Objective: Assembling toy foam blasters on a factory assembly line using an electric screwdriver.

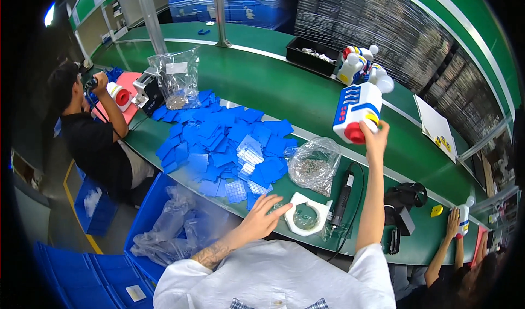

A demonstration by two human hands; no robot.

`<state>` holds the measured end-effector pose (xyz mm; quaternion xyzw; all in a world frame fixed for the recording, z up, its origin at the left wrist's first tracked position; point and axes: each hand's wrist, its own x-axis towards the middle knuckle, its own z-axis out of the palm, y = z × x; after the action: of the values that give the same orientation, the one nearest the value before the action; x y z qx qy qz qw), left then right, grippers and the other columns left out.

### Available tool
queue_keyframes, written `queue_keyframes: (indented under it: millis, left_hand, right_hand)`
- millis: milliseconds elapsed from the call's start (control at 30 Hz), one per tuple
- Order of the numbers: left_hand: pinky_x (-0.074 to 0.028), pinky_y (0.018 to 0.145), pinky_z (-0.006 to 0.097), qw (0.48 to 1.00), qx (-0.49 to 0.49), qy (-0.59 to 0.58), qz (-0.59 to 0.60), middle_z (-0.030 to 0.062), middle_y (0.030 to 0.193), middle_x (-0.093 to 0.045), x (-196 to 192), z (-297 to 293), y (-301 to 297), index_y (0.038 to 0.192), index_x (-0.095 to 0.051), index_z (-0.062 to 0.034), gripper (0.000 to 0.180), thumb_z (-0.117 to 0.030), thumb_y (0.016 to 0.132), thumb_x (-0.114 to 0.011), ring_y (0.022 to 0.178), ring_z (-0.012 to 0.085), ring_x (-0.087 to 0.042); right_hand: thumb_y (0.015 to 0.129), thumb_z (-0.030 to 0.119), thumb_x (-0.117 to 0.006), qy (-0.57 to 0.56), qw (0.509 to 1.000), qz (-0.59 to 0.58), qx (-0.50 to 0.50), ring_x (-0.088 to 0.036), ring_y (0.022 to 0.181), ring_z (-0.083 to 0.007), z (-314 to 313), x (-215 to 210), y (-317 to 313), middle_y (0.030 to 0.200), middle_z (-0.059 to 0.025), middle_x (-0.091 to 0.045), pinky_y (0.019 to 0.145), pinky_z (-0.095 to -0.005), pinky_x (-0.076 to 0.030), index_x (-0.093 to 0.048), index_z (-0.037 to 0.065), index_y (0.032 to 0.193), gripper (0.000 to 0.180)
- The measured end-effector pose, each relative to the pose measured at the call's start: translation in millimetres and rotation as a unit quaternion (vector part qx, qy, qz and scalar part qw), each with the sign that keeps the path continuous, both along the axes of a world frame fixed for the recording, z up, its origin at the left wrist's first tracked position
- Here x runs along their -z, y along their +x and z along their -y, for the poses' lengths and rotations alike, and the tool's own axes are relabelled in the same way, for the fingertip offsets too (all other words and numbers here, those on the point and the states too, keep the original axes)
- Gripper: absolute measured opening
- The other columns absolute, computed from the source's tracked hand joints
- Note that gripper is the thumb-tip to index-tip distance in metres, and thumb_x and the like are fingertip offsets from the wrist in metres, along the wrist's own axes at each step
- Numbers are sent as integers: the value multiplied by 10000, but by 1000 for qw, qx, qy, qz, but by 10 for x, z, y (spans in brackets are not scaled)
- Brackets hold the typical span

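Left hand (261, 215) lies spread and empty, fingertips touching a white ring-shaped fixture (307, 215) at the bench's (284, 90) near edge. Behind it lies a pile of blue square panels (224, 145). Right hand (375, 136) pinches the base of a white-and-blue toy (355, 112), raised over the belt.

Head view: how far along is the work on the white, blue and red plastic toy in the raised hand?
Done, it seems: similar white and blue toys already lie on the green belt. In hand: the right hand lifts the white, blue and red plastic toy toward the belt, while the left hand touches the white ring-shaped fixture. Left: a heap of blue square plastic panels lies unused.
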<state>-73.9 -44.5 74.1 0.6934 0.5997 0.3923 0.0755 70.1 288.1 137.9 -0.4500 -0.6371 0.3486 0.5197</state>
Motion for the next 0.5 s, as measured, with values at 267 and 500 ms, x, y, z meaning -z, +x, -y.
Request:
queue_keyframes:
  millis: [267, 500]
  left_hand:
    - [-379, 795, 379, 998, -28, -26, 58, 124, 932, -507, 264, 208, 143, 1176, -460, -79, 480, 22, 709, -510, 886, 284, -472]
    - [-374, 705, 380, 994, -93, -1, 56, 95, 837, -507, 797, 80, 180, 1014, -524, -30, 334, 10, 682, -523, 797, 269, -465]
  right_hand:
    - [582, 405, -726, 30, 974, 214, 70, -556, 893, -384, -733, 625, -131, 977, -269, -538, 779, -402, -446, -346, 0, 1107, 764]
    - [688, 209, -655, 80, 978, 192, -28, -492, 1003, -390, -426, 868, 213, 1114, -271, -465, 833, -418, -410, -231, 7, 1268, 746]
